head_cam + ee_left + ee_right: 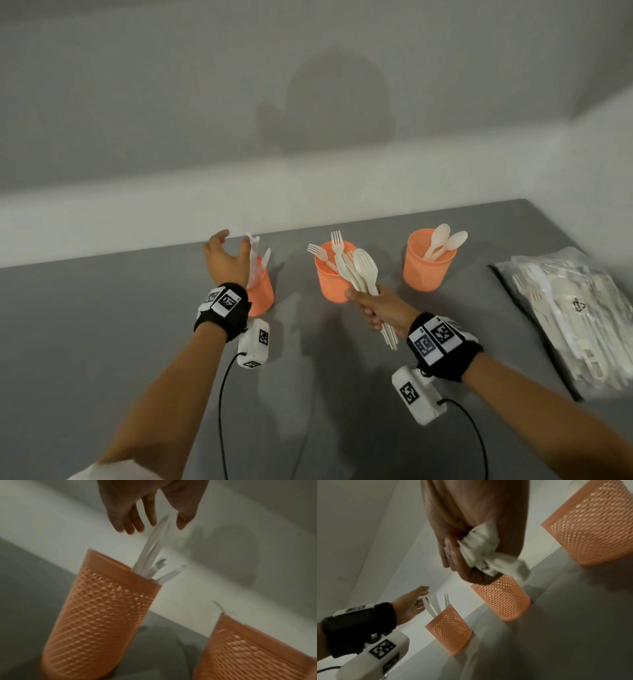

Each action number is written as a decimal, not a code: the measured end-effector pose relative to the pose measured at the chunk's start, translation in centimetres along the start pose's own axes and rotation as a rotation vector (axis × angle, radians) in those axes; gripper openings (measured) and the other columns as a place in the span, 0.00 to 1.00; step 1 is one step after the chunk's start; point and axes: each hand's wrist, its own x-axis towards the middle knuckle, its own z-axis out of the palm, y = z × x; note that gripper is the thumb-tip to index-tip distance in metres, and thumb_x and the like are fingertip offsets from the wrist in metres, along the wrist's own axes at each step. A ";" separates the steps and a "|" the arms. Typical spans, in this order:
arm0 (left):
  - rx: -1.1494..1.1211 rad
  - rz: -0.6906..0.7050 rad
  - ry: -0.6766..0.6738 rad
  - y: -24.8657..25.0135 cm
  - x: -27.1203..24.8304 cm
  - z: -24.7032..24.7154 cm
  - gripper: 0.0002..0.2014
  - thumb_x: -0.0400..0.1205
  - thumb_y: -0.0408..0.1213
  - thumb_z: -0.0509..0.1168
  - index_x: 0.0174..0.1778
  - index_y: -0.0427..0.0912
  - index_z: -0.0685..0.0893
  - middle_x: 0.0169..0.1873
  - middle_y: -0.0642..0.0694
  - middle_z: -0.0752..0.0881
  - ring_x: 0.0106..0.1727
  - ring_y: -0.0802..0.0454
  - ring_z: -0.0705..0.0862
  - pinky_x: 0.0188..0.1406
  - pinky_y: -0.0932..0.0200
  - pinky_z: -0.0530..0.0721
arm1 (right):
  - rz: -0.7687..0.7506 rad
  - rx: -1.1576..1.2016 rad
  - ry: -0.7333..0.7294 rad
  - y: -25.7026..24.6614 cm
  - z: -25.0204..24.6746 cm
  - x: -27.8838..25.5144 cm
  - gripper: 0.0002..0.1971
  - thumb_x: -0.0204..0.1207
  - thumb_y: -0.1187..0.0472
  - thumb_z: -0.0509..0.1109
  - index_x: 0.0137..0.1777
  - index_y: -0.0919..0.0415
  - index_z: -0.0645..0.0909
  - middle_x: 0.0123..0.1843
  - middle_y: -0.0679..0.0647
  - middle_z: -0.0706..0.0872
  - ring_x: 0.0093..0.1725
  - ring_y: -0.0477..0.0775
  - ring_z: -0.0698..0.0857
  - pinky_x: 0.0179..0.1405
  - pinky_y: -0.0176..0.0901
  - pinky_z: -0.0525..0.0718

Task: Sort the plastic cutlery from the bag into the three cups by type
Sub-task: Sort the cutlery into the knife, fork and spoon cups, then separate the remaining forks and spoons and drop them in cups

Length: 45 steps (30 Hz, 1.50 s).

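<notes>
Three orange mesh cups stand in a row on the grey table (102,325). The left cup (262,294) (102,615) (450,630) holds white knives (255,260) (152,550). My left hand (230,246) (159,526) (418,601) hovers just above them with fingers spread, holding nothing. The middle cup (330,281) (503,599) holds forks (322,253). Spoons (442,240) stand in the right cup (428,270) (594,524). My right hand (373,305) (465,561) grips a bundle of mixed cutlery (363,270) (484,547) by the handles, in front of the middle cup.
A clear plastic bag (575,315) with several more pieces of cutlery lies at the table's right edge. A pale wall runs right behind the cups. Black cables trail from the wrist cameras across the near table.
</notes>
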 end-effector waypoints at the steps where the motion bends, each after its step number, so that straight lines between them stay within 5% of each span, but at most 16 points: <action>1: -0.010 0.057 0.033 0.7 -0.7 -0.2 0.20 0.78 0.40 0.68 0.64 0.35 0.77 0.63 0.41 0.76 0.62 0.50 0.77 0.62 0.64 0.70 | -0.009 0.002 -0.001 0.0 0.1 0.1 0.12 0.79 0.55 0.67 0.39 0.57 0.69 0.19 0.46 0.67 0.15 0.41 0.64 0.14 0.32 0.66; 4: -0.150 0.168 0.001 2.4 -3.7 0.0 0.12 0.79 0.36 0.66 0.58 0.39 0.80 0.53 0.51 0.79 0.51 0.62 0.78 0.54 0.67 0.75 | -0.033 0.015 -0.022 -0.3 0.5 0.1 0.11 0.81 0.58 0.65 0.41 0.60 0.68 0.18 0.45 0.67 0.15 0.41 0.64 0.14 0.32 0.66; 8: -0.231 0.157 -0.270 4.2 -8.6 0.9 0.05 0.80 0.27 0.63 0.45 0.41 0.80 0.35 0.54 0.81 0.32 0.72 0.79 0.35 0.78 0.75 | -0.056 0.002 -0.024 -0.6 1.3 0.0 0.09 0.81 0.60 0.65 0.41 0.58 0.70 0.21 0.47 0.68 0.15 0.41 0.64 0.14 0.31 0.67; 12: -0.168 0.087 -0.472 5.0 -12.2 2.2 0.06 0.78 0.36 0.69 0.35 0.46 0.81 0.30 0.54 0.82 0.30 0.63 0.78 0.34 0.72 0.76 | -0.139 -0.197 0.137 -0.2 2.2 0.5 0.04 0.80 0.64 0.65 0.43 0.57 0.75 0.28 0.51 0.75 0.19 0.40 0.73 0.19 0.31 0.72; 14: -0.074 0.031 -0.515 5.1 -13.4 3.0 0.10 0.75 0.45 0.72 0.33 0.46 0.81 0.28 0.54 0.82 0.28 0.63 0.77 0.33 0.70 0.76 | -0.192 -0.303 0.243 0.4 2.5 0.7 0.07 0.76 0.62 0.66 0.54 0.58 0.79 0.39 0.53 0.86 0.36 0.45 0.86 0.36 0.39 0.84; 16: -0.003 0.005 -0.518 5.1 -14.3 3.7 0.15 0.73 0.50 0.72 0.33 0.43 0.79 0.27 0.53 0.81 0.28 0.59 0.77 0.32 0.66 0.76 | -0.194 -0.381 0.324 0.8 2.8 0.6 0.15 0.75 0.58 0.67 0.61 0.59 0.77 0.50 0.56 0.88 0.50 0.55 0.87 0.48 0.49 0.85; 19: 0.134 0.017 -0.499 5.5 -14.8 4.6 0.16 0.76 0.48 0.69 0.31 0.42 0.74 0.26 0.50 0.79 0.31 0.51 0.78 0.30 0.61 0.73 | -0.204 -0.539 0.373 0.7 2.8 0.0 0.18 0.76 0.57 0.67 0.63 0.63 0.74 0.52 0.60 0.87 0.52 0.62 0.85 0.47 0.49 0.82; 25: 0.070 -0.029 -0.504 5.4 -14.8 5.2 0.13 0.80 0.45 0.62 0.40 0.37 0.78 0.38 0.37 0.88 0.41 0.37 0.87 0.47 0.44 0.86 | -0.181 -0.556 0.376 0.8 1.4 -0.4 0.23 0.70 0.52 0.73 0.61 0.62 0.74 0.54 0.58 0.86 0.53 0.61 0.84 0.48 0.48 0.81; 30: -0.258 -0.131 -0.302 6.1 -12.7 3.9 0.10 0.86 0.37 0.52 0.45 0.35 0.73 0.33 0.39 0.82 0.36 0.42 0.83 0.46 0.41 0.85 | -0.149 -0.457 0.314 1.4 0.0 -0.7 0.21 0.68 0.53 0.76 0.58 0.60 0.77 0.50 0.53 0.86 0.49 0.56 0.85 0.48 0.46 0.82; 33: -0.491 -0.255 -0.243 6.8 -11.6 2.6 0.10 0.86 0.32 0.48 0.41 0.41 0.71 0.26 0.43 0.74 0.26 0.48 0.76 0.33 0.50 0.80 | -0.125 -0.225 0.207 1.1 -0.6 -1.6 0.13 0.73 0.55 0.73 0.47 0.63 0.77 0.31 0.51 0.78 0.27 0.48 0.78 0.28 0.37 0.76; 36: -0.406 -0.228 -0.459 6.2 -11.6 2.0 0.11 0.84 0.39 0.58 0.35 0.44 0.74 0.25 0.48 0.69 0.22 0.55 0.66 0.24 0.61 0.66 | -0.049 0.003 0.010 0.3 -0.9 -2.8 0.12 0.77 0.54 0.69 0.40 0.59 0.72 0.18 0.45 0.66 0.15 0.41 0.64 0.16 0.30 0.66; 40: -0.383 -0.271 -0.861 5.1 -13.5 2.4 0.18 0.73 0.56 0.64 0.43 0.44 0.80 0.26 0.53 0.80 0.25 0.59 0.71 0.20 0.68 0.65 | 0.048 0.099 -0.239 -1.1 0.2 -3.0 0.16 0.82 0.54 0.61 0.32 0.56 0.69 0.12 0.44 0.64 0.12 0.40 0.62 0.13 0.29 0.64; 42: -0.459 -0.302 -0.917 5.4 -14.5 2.5 0.20 0.73 0.54 0.66 0.47 0.38 0.80 0.24 0.53 0.83 0.25 0.59 0.78 0.20 0.69 0.71 | 0.114 0.066 -0.375 -1.5 1.0 -3.1 0.17 0.84 0.55 0.57 0.33 0.57 0.68 0.11 0.44 0.64 0.11 0.40 0.63 0.14 0.29 0.65; 45: -0.494 -0.343 -0.846 6.5 -14.9 2.6 0.13 0.79 0.37 0.66 0.55 0.33 0.79 0.32 0.49 0.87 0.31 0.59 0.86 0.28 0.67 0.82 | 0.207 0.039 -0.513 -1.9 1.2 -3.6 0.17 0.84 0.58 0.54 0.31 0.57 0.66 0.11 0.44 0.65 0.12 0.40 0.64 0.15 0.29 0.67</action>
